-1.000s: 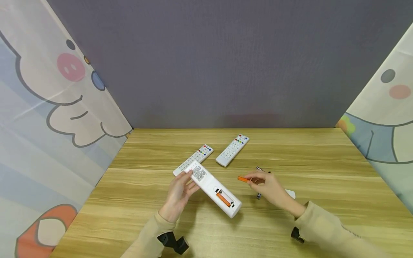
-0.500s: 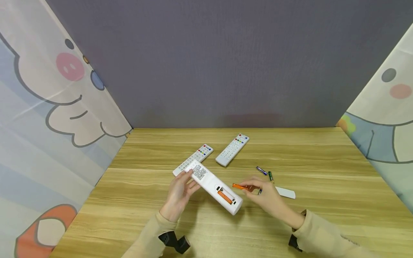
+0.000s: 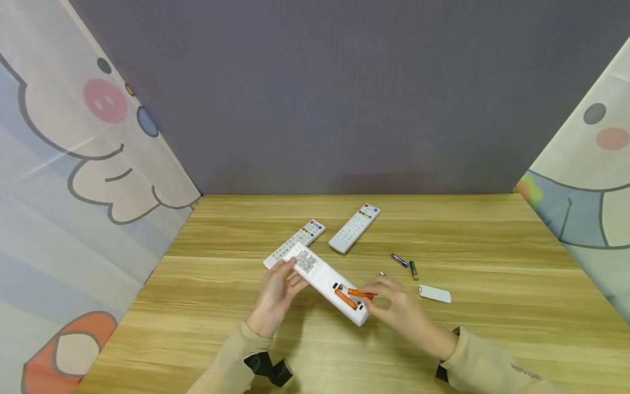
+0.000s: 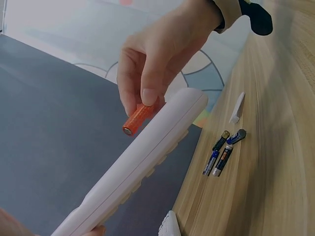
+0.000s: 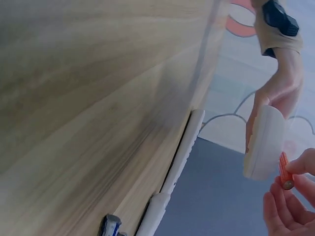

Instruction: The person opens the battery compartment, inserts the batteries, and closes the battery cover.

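Observation:
My left hand (image 3: 275, 298) grips the far end of a white remote control (image 3: 320, 276), tilted with its back up. The battery compartment is uncovered, and one orange battery (image 3: 345, 299) lies in it. Between thumb and fingers, my right hand (image 3: 397, 306) pinches a second orange battery (image 3: 361, 294), which overlaps the compartment's free side in the head view. From the left wrist, this pinched battery (image 4: 137, 119) shows slanted just above the back of the remote (image 4: 142, 145). The right wrist view has the battery (image 5: 285, 172) right beside the remote's end (image 5: 268, 142).
Two more white remotes, one partly behind the held one (image 3: 307, 234) and one farther back (image 3: 354, 228), lie buttons up. Right of my hands are a blue battery (image 3: 399, 260), a green battery (image 3: 413, 270) and a white battery cover (image 3: 435, 294) on the wooden table (image 3: 492, 241).
My right hand has moved left and down with the orange battery, from beside the remote to over its compartment. The remote has shifted only slightly in my left hand.

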The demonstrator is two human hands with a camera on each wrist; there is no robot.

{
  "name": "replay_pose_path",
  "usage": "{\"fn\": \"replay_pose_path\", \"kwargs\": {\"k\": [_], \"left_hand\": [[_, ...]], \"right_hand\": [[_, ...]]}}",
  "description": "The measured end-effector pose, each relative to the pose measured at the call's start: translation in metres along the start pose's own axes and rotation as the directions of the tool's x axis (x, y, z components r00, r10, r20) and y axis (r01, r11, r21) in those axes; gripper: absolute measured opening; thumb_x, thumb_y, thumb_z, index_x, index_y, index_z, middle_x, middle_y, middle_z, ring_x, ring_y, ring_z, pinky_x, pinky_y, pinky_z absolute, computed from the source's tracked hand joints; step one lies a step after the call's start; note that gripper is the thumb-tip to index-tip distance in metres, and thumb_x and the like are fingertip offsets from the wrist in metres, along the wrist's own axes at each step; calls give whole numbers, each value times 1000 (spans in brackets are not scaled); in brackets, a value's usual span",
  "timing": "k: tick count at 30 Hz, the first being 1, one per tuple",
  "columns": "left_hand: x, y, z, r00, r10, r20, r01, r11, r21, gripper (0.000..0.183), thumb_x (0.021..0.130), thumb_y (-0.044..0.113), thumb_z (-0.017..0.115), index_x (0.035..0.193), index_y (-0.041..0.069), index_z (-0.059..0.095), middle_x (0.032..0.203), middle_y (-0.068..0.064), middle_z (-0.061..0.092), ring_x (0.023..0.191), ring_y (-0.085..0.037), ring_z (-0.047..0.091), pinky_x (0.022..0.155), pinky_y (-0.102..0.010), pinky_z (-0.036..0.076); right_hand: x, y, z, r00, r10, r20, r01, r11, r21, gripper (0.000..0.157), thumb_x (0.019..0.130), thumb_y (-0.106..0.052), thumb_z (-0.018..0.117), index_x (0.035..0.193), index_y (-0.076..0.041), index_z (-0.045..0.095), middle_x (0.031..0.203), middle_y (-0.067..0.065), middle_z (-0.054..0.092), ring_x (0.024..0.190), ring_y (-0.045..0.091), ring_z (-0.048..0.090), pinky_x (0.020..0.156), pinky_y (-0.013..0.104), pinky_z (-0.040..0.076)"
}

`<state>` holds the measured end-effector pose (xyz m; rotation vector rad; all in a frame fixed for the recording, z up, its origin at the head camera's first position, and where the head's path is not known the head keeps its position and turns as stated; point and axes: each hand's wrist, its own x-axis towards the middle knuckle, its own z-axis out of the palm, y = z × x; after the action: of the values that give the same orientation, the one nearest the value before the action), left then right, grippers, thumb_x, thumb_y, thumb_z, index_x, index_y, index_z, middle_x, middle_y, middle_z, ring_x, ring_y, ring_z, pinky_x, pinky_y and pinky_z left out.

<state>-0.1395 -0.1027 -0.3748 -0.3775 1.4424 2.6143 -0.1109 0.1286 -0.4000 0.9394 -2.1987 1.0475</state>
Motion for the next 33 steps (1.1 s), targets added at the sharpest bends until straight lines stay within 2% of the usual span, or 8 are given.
{"fn": "replay_pose_path", "kwargs": {"k": [4, 6, 8, 10, 14, 16, 23, 33], "left_hand": [[0, 0, 1, 1000, 3, 1, -3, 1000, 8, 35, 92, 7, 43, 121, -9, 33, 92, -7, 58, 81, -21, 61, 81, -37, 51], [-1, 0, 1, 1000, 6, 5, -6, 1000, 9, 35, 92, 8, 43, 121, -9, 33, 93, -7, 58, 81, -21, 61, 81, -36, 51], [-1, 0, 1, 1000, 8, 8, -8, 1000, 7, 34, 92, 8, 43, 120, -8, 33, 93, -7, 58, 82, -21, 61, 80, -36, 52], [-1, 0, 2, 1000, 7, 6, -7, 1000, 2, 33, 92, 7, 43, 120, -8, 33, 92, -7, 58, 81, -21, 61, 80, -36, 52], [0, 0, 3, 1000, 4, 0, -4, 1000, -7, 30, 92, 5, 41, 118, -8, 34, 90, -6, 59, 80, -20, 61, 78, -36, 52], [0, -1, 3, 1000, 3, 3, -3, 1000, -10, 30, 92, 5, 41, 118, -8, 34, 90, -6, 59, 80, -20, 61, 78, -36, 53], [-2, 0, 4, 1000, 7, 27, -7, 1000, -17, 36, 92, 7, 43, 123, -10, 32, 92, -7, 60, 83, -22, 61, 82, -39, 50], [-4, 0, 5, 1000, 4, 11, -4, 1000, -9, 26, 91, 6, 44, 114, -5, 38, 89, -6, 58, 77, -20, 61, 75, -34, 54]], "right_hand": [[1, 0, 1, 993, -114, -4, 114, 993, -17, 7, 77, -8, 63, 83, -5, 67, 85, 1, 61, 79, 14, 57, 100, 18, 33], [1, 0, 1, 991, -136, -7, 136, 990, -25, 16, 85, -16, 56, 82, -5, 67, 85, 2, 61, 79, 15, 57, 102, 19, 31], [1, 0, 1, 989, -147, -11, 146, 989, -27, 24, 89, -21, 52, 81, -5, 67, 84, 2, 60, 78, 14, 56, 99, 17, 34], [1, 1, 2, 988, -153, -16, 153, 988, -27, 27, 90, -24, 49, 81, -4, 66, 84, 2, 60, 77, 14, 55, 93, 14, 38], [1, 2, 4, 984, -178, -31, 178, 984, -14, 21, 87, -20, 55, 79, -4, 65, 81, 1, 59, 74, 12, 54, 75, 12, 46], [1, 2, 5, 981, -189, -40, 189, 982, -11, 19, 87, -19, 56, 79, -4, 64, 80, 1, 58, 74, 12, 54, 72, 13, 47], [2, 3, 8, 975, -213, -62, 214, 977, 9, 19, 86, -19, 56, 78, -3, 63, 78, 2, 59, 72, 12, 53, 69, 11, 47], [0, 2, 9, 978, -199, -62, 202, 978, 50, 22, 85, -23, 58, 78, -3, 64, 79, 2, 57, 73, 12, 52, 67, 10, 47]]}}
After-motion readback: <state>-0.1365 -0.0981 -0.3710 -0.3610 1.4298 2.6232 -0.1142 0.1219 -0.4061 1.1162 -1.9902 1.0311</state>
